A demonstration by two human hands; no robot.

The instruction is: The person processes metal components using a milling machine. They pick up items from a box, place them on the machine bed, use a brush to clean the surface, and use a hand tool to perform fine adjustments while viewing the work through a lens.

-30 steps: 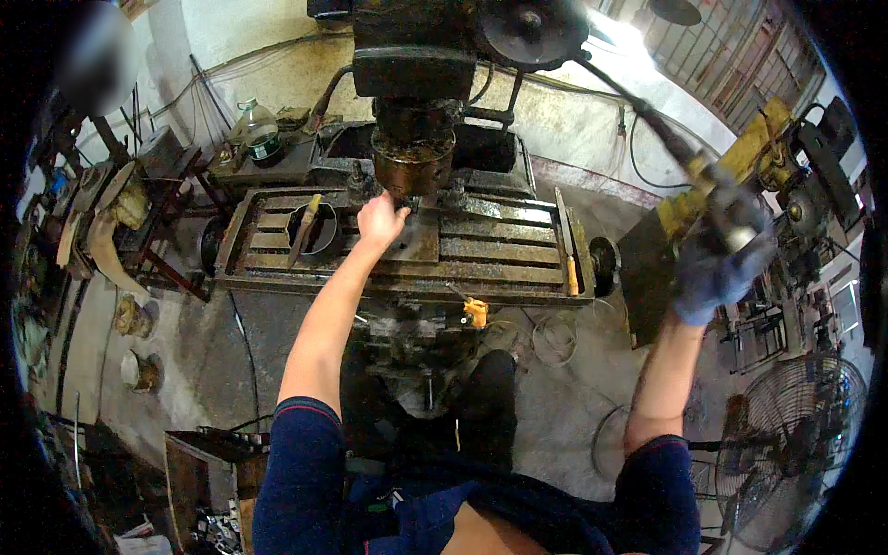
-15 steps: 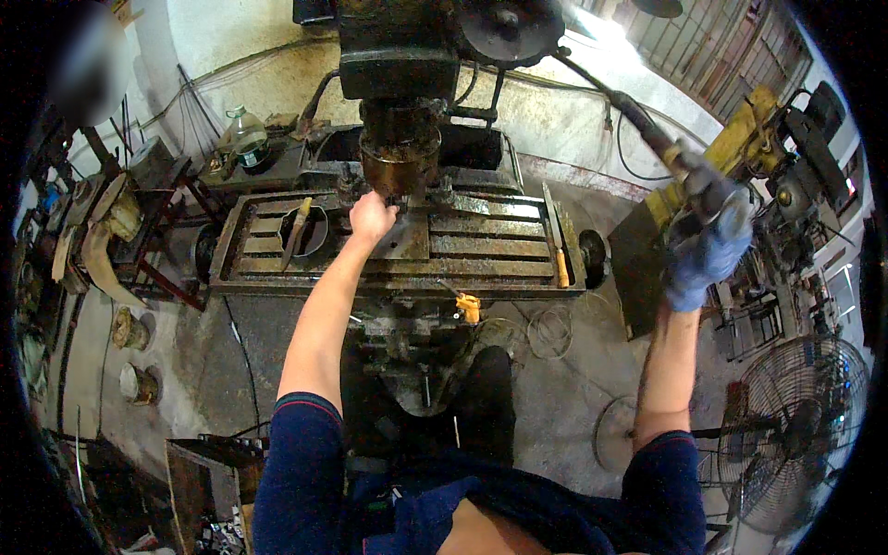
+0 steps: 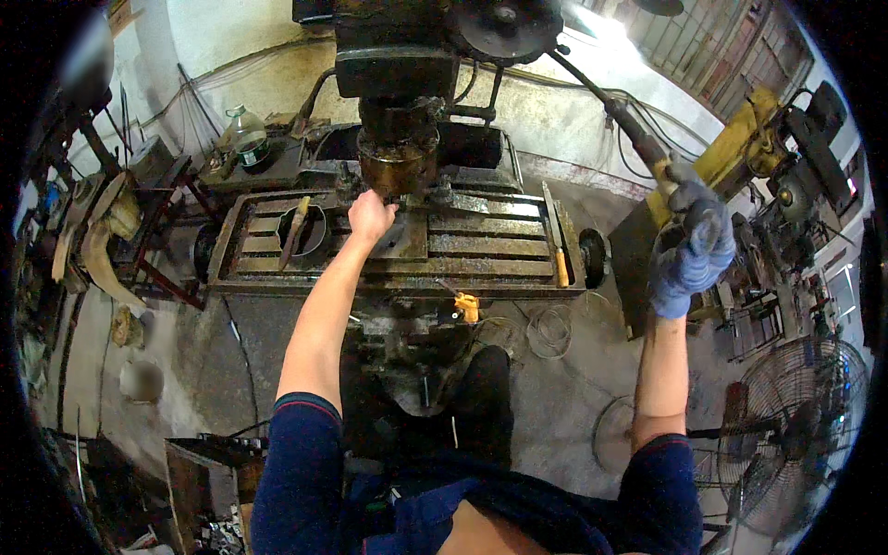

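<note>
A large dark drilling or milling machine [image 3: 396, 69] stands before me, its oily brown spindle head [image 3: 396, 166] above a slotted metal table [image 3: 495, 248]. My bare left hand [image 3: 372, 218] is closed just below the spindle head, over a flat plate on the table. What its fingers pinch is hidden. Up on the right, my right hand [image 3: 696, 250], in a blue-grey glove, is wrapped round the end of a long lever [image 3: 638, 137]. That lever slants down from the round black hub [image 3: 506, 23].
On the table's left sits a round pan [image 3: 314, 231] with a brush [image 3: 298, 227] across it. A yellow-handled tool [image 3: 561, 266] lies at its right end. An orange-handled tool [image 3: 466, 307] hangs at the front edge. A caged fan [image 3: 797, 435] stands lower right; a plastic jug [image 3: 248, 139] stands back left.
My right hand and the lever's end have come down and slightly left. My left hand stays in nearly the same place under the spindle head.
</note>
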